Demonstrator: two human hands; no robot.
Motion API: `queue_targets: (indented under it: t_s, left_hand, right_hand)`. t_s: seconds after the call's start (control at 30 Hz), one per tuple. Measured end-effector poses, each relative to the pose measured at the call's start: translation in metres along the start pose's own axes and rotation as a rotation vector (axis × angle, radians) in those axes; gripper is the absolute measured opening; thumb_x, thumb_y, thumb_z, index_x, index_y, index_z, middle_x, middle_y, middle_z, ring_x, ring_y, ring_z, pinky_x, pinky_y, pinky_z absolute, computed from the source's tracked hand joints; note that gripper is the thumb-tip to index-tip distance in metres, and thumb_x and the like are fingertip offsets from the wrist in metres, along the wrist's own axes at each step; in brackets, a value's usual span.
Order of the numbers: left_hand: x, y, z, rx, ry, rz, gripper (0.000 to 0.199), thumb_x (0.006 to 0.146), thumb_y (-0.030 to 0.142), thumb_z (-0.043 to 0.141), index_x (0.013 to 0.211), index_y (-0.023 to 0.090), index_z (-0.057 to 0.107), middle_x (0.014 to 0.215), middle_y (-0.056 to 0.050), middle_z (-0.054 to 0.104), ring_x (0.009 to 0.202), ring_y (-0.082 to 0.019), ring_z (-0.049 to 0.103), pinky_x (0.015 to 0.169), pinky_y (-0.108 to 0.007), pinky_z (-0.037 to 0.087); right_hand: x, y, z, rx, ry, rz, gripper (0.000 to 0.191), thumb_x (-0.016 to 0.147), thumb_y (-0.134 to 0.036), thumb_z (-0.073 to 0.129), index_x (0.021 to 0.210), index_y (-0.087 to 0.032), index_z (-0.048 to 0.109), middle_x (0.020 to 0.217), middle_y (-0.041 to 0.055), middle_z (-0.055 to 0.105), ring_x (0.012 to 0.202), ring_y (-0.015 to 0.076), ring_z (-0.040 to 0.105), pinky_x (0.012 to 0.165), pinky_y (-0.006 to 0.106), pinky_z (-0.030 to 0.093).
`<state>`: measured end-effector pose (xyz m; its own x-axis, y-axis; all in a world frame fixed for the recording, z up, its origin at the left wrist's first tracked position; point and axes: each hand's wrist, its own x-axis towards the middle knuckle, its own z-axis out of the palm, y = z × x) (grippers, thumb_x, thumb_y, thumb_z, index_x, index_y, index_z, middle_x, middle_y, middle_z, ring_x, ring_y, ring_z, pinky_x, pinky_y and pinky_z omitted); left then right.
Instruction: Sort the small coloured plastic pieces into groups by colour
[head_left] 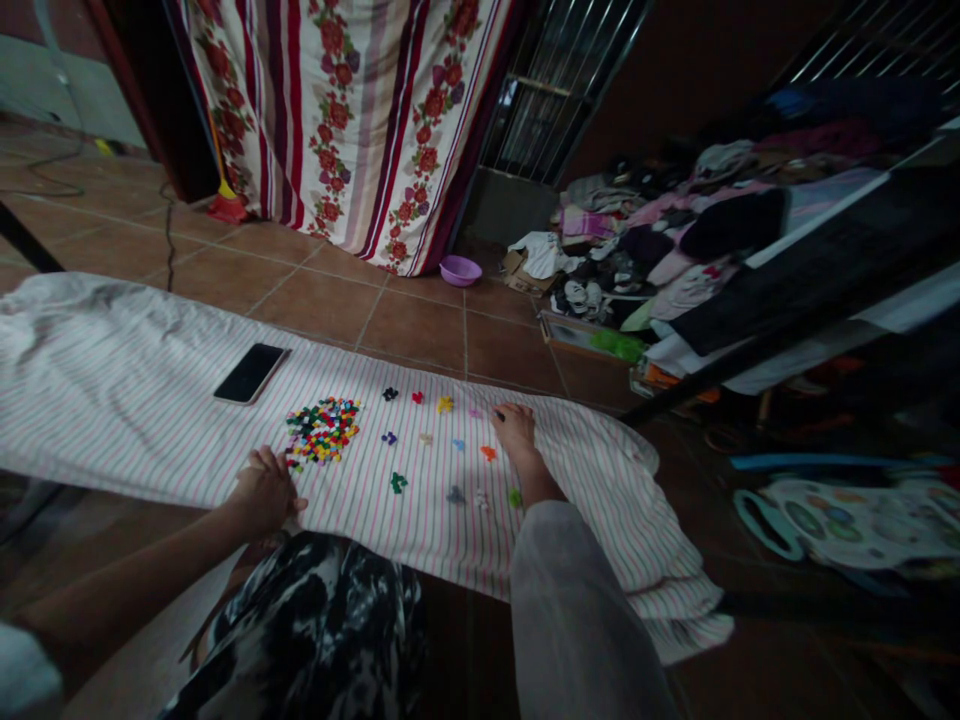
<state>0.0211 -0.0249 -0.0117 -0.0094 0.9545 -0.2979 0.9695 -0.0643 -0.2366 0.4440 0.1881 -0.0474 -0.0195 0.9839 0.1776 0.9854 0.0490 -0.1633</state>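
My left hand [264, 490] rests loosely curled at the near edge of a mixed pile of small colourful beads [324, 430], thumb apart from the fingers. Nothing shows in it. My right hand [516, 430] reaches over the cloth's right part, fingertips pinched together on a small dark piece [500, 415]. Just left of these fingertips is a little pink cluster [475, 412]. Orange beads [489, 453] lie below that hand. Other single-colour clusters stand in rough rows, among them black [390, 394], yellow [445, 404], dark green [398, 483] and lime green [514, 497].
A striped cloth [172, 360] covers the long low surface. A phone [252, 374] lies left of the pile. Beyond, a purple basin [460, 270] sits on the tiled floor by a floral curtain [330, 120]. Clothes [675, 230] are heaped at right, near a colourful plastic toy [847, 520].
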Motion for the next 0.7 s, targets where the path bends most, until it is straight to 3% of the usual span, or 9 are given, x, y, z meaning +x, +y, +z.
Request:
queue_targets:
  t_s: [0.1, 0.27, 0.4, 0.53, 0.7]
  left_hand:
    - [-0.001, 0.003, -0.007, 0.099, -0.079, -0.017, 0.076, 0.092, 0.049, 0.045, 0.135, -0.013, 0.041, 0.134, -0.047, 0.038, 0.124, -0.055, 0.045, 0.077, -0.049, 0.049]
    - [0.000, 0.002, -0.004, 0.079, -0.037, -0.003, 0.076, 0.091, 0.054, 0.045, 0.134, -0.008, 0.047, 0.132, -0.043, 0.046, 0.121, -0.051, 0.049, 0.080, -0.051, 0.048]
    - [0.000, 0.003, -0.006, 0.122, -0.081, -0.005, 0.077, 0.091, 0.054, 0.045, 0.137, -0.008, 0.043, 0.137, -0.043, 0.040, 0.125, -0.052, 0.045, 0.082, -0.053, 0.047]
    - [-0.001, 0.006, -0.013, 0.110, -0.137, -0.043, 0.082, 0.091, 0.054, 0.043, 0.140, -0.011, 0.035, 0.140, -0.045, 0.033, 0.128, -0.055, 0.040, 0.083, -0.050, 0.046]
    - [-0.002, 0.006, -0.014, 0.063, -0.121, -0.068, 0.080, 0.090, 0.056, 0.044, 0.142, -0.005, 0.036, 0.143, -0.041, 0.034, 0.131, -0.054, 0.037, 0.084, -0.052, 0.047]
  right_hand:
    - [0.003, 0.001, 0.003, -0.001, 0.002, -0.015, 0.023, 0.084, -0.017, 0.054, 0.092, -0.022, 0.075, 0.106, 0.0065, 0.072, 0.106, 0.0209, 0.055, 0.095, 0.033, 0.035]
    - [0.003, 0.008, 0.003, 0.041, 0.072, -0.040, 0.025, 0.082, -0.014, 0.051, 0.089, -0.019, 0.074, 0.097, 0.0085, 0.073, 0.102, 0.0202, 0.058, 0.094, 0.033, 0.037]
    - [0.006, 0.002, 0.002, 0.115, 0.145, -0.100, 0.025, 0.081, -0.014, 0.048, 0.086, -0.017, 0.073, 0.095, 0.0098, 0.073, 0.095, 0.0207, 0.061, 0.093, 0.035, 0.041]
    - [0.008, -0.024, 0.000, 0.241, 0.178, -0.178, 0.025, 0.079, -0.014, 0.047, 0.085, -0.018, 0.071, 0.095, 0.0096, 0.072, 0.092, 0.0212, 0.063, 0.090, 0.035, 0.045]
    - [-0.010, -0.084, 0.001, 0.426, 0.172, -0.269, 0.027, 0.079, -0.016, 0.046, 0.086, -0.019, 0.072, 0.094, 0.0078, 0.071, 0.090, 0.0200, 0.063, 0.088, 0.034, 0.048]
